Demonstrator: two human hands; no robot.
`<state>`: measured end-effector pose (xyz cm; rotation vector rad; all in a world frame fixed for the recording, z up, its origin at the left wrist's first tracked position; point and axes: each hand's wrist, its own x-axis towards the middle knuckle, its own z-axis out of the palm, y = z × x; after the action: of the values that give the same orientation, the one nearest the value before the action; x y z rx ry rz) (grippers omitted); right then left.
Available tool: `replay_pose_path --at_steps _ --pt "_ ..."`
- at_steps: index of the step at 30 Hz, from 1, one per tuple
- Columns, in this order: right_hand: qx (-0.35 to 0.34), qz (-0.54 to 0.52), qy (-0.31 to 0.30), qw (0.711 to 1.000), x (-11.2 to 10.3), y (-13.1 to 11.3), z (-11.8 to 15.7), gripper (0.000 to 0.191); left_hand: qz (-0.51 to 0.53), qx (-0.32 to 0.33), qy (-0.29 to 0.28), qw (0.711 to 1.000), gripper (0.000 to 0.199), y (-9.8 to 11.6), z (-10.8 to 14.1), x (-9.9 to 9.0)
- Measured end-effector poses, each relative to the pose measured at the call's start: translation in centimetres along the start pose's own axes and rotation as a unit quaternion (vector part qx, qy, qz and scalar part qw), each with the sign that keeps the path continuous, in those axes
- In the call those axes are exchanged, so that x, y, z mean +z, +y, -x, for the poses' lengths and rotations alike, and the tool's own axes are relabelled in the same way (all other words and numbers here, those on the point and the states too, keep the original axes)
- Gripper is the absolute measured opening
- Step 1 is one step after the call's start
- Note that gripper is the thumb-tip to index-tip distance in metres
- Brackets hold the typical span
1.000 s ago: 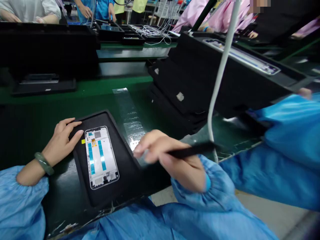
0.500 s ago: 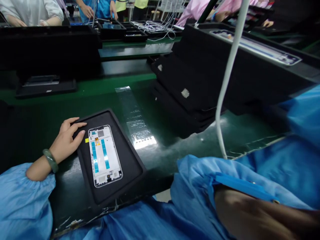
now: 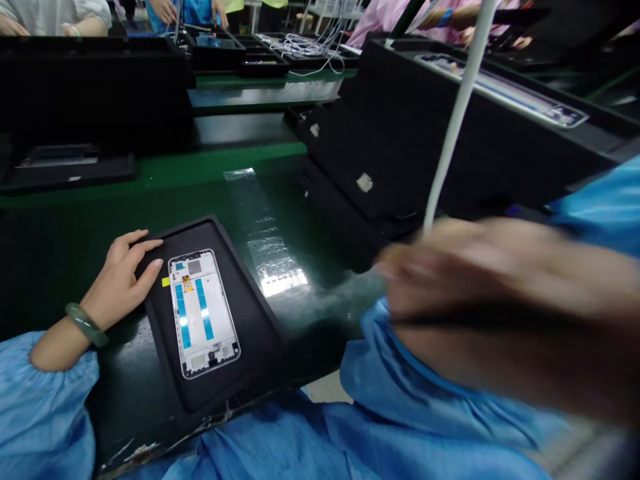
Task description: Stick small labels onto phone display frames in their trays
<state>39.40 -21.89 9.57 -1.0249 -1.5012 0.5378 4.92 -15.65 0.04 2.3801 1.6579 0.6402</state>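
Observation:
My left hand [image 3: 119, 273] rests with its fingers on the edge of a black rubber tray [image 3: 250, 333], just left of a white phone frame [image 3: 203, 313]. The frame lies face up in the tray, with two blue strips and a small yellow tab [image 3: 165, 282] at its left side. Far to the right, well clear of the tray, my right hand [image 3: 500, 300] is badly blurred. It seems to grip a black pen-like tool [image 3: 480, 320], whose tip is hidden by the blur.
A strip of clear plastic film [image 3: 265, 240] lies on the green-edged bench beyond the tray. Stacked black foam trays [image 3: 360, 167] rise to the right, and a white cable [image 3: 453, 120] hangs in front of them. Co-workers' hands and sleeves [image 3: 190, 10] show along the far benches.
My right hand has moved from over the tray's right side out to the right and upward, and is now blurred. My left hand and the phone frame have stayed in place.

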Motion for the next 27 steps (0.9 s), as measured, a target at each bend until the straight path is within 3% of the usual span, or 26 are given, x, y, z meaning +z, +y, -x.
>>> replay_pose_path --at_steps 1,3,5,8,10,13,27 --pt "0.017 -0.021 0.01 1.0 0.7 1.0 -0.2 0.045 -0.004 0.011 0.009 1.0 0.042 0.7 -0.3 -0.2" --pt "0.118 -0.06 -0.008 0.991 2.2 3.3 -0.2 0.048 -0.004 0.064 0.007 0.998 0.043 2.7 -0.9 -0.4" --pt "0.267 -0.089 -0.062 0.958 3.5 5.6 0.5 0.038 0.008 0.154 -0.045 0.987 0.043 5.4 -1.5 -0.2" --pt "0.352 -0.139 -0.077 0.922 4.5 8.0 2.0 0.033 -0.007 0.263 -0.147 0.953 0.042 9.4 -2.0 1.1" --pt "0.358 -0.134 -0.079 0.921 4.6 8.8 2.7 0.034 -0.028 0.294 -0.174 0.939 0.044 11.2 -2.2 2.3" --pt "0.349 -0.1 -0.083 0.928 4.6 9.2 3.2 0.029 -0.046 0.302 -0.182 0.935 0.045 12.3 -2.1 3.6" --pt "0.353 -0.106 -0.081 0.926 5.2 9.5 2.9 0.026 -0.023 0.289 -0.164 0.943 0.042 12.3 -2.0 4.1"
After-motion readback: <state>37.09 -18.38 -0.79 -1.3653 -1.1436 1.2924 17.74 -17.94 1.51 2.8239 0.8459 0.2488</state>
